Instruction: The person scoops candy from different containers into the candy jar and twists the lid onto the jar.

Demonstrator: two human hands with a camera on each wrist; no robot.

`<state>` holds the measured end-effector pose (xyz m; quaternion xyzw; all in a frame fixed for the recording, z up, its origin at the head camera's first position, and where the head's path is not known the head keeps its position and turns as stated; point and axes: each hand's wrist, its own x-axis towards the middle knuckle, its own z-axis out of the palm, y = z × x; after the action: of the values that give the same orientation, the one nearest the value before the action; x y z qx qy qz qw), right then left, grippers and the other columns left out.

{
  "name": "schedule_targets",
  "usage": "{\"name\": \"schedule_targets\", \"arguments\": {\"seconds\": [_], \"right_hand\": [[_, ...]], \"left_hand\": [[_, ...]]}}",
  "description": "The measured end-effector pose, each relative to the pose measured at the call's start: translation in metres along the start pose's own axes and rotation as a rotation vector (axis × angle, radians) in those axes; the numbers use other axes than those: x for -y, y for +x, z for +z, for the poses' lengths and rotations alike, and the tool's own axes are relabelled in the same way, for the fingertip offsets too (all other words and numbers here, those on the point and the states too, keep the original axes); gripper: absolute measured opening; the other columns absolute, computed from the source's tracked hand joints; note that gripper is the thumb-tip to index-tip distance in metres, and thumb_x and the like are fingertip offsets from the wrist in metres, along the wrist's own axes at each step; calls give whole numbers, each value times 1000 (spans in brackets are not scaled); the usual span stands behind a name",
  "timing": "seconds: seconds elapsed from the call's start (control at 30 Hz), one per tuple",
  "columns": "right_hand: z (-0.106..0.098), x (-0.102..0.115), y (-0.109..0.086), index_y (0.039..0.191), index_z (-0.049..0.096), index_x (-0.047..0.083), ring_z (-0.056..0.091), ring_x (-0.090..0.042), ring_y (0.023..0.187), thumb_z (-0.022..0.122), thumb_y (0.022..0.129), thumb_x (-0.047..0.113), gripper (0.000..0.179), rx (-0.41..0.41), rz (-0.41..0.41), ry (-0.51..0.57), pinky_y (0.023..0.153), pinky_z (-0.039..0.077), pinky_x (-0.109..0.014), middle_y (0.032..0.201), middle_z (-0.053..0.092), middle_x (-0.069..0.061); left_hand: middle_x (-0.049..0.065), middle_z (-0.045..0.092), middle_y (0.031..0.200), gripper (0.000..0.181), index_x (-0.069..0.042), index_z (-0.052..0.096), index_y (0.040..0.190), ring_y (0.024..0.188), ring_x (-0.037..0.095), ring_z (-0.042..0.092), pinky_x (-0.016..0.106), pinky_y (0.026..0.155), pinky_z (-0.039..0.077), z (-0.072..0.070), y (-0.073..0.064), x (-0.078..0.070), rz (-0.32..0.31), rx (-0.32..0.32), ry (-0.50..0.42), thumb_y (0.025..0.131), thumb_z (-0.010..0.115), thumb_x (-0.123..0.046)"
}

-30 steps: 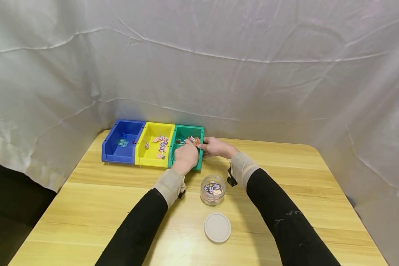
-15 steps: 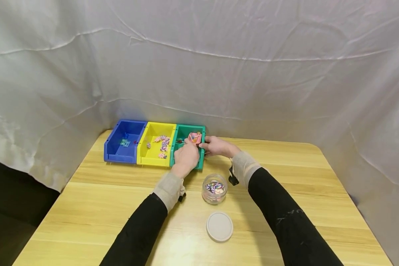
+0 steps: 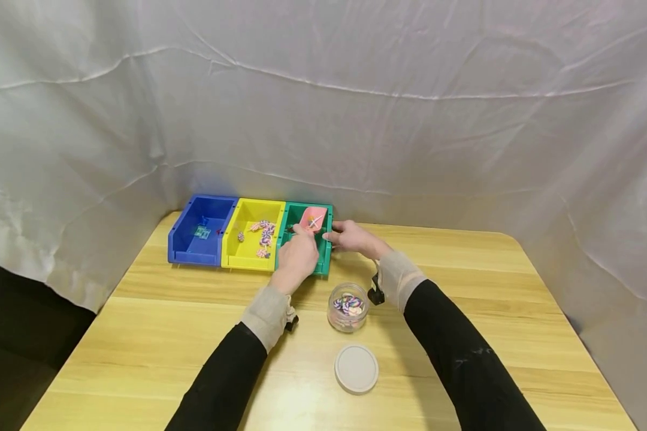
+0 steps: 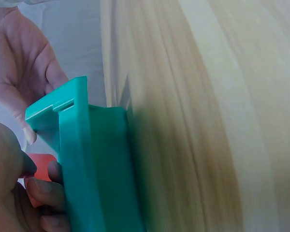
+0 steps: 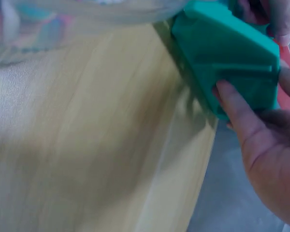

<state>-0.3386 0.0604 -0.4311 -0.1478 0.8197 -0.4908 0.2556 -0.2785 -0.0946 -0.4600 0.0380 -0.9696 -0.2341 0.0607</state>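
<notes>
My left hand (image 3: 298, 254) pinches a pink scoop (image 3: 316, 214) over the green bin (image 3: 323, 263). The scoop is tilted up, with lollipops showing in it, their white sticks crossed. In the left wrist view, part of the scoop (image 4: 42, 162) shows between thumb and fingers, beside the bin's front edge. My right hand (image 3: 353, 237) grips the bin's right wall; in the right wrist view a finger lies along the outside of the green bin (image 5: 232, 63), with the thumb at the rim. The bin's inside is partly hidden behind my left hand.
Left of the green bin stand a yellow bin (image 3: 239, 261) with several striped candy pieces and a blue bin (image 3: 194, 257) with small blue-green pieces. An open clear jar (image 3: 347, 323) of swirled candies stands nearer me, with a white lid (image 3: 356, 369) lying before it. Curtains surround the table.
My left hand has shifted slightly left and toward me. The scoop has tilted up, showing more of its pink inside, and the lollipops in it have shifted. My right hand stays on the bin wall.
</notes>
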Motion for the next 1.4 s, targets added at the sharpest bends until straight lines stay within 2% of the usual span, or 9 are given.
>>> {"name": "schedule_targets", "arguments": {"seconds": [0.1,0.2,0.37,0.5,0.67,0.87,1.03,1.23,1.4], "right_hand": [[0,1,-4,158,33,-6,65,-37,123,53,110,17,57,-47,-15,-65,104,52,-48,153,47,-29],[-3,2,-9,160,28,-6,66,-37,121,54,109,19,62,-49,-24,-135,103,52,-46,159,40,-29],[-13,1,-21,160,24,-8,66,-42,120,57,107,22,69,-24,-76,-279,110,46,-48,164,29,-29],[-19,2,-35,160,27,-6,59,-42,130,59,106,25,70,-37,-122,-346,115,41,-49,164,30,-27],[-21,4,-55,161,28,-2,54,-38,138,58,107,22,67,-37,-166,-271,112,44,-51,166,32,-21],[-20,-2,-79,161,33,3,51,-34,141,57,108,22,61,-57,-231,-143,110,47,-47,166,35,-16],[-18,-9,-101,159,36,1,51,-34,141,59,107,18,60,-98,-288,-26,113,43,-48,164,38,-16],[-13,-19,-130,160,34,1,48,-35,144,70,101,14,70,-125,-321,37,113,43,-47,165,36,-16],[-5,-35,-144,161,28,-3,36,-41,150,80,91,5,87,-36,-341,92,117,34,-56,167,32,-18]], "left_hand": [[14,64,76,57,13,28,149,70,31,68,47,66,57,-4,-3,0,1,-5,-11,114,30,-32],[12,61,75,51,9,33,143,69,31,66,47,65,56,-10,-6,-1,7,-11,-18,114,30,-32],[11,58,70,33,-1,38,121,62,30,62,44,54,49,-22,-12,-1,44,-39,-32,114,31,-32],[11,57,67,31,-1,37,116,57,29,59,39,49,45,-33,-18,-1,82,-34,-42,114,30,-32],[11,57,68,34,-1,38,116,56,28,58,38,48,43,-45,-27,0,111,-50,-30,114,29,-34],[12,57,70,37,0,41,122,56,28,57,39,48,41,-57,-41,2,142,-88,-67,114,29,-34],[9,54,70,38,-1,40,129,54,25,51,35,47,39,-66,-52,3,182,-74,-102,114,31,-35],[7,53,74,34,-4,43,131,58,24,51,35,50,40,-74,-65,4,270,-75,-147,114,37,-32],[5,49,75,29,-4,47,128,60,22,48,33,49,37,-79,-76,4,341,-118,-168,113,43,-29]]}}
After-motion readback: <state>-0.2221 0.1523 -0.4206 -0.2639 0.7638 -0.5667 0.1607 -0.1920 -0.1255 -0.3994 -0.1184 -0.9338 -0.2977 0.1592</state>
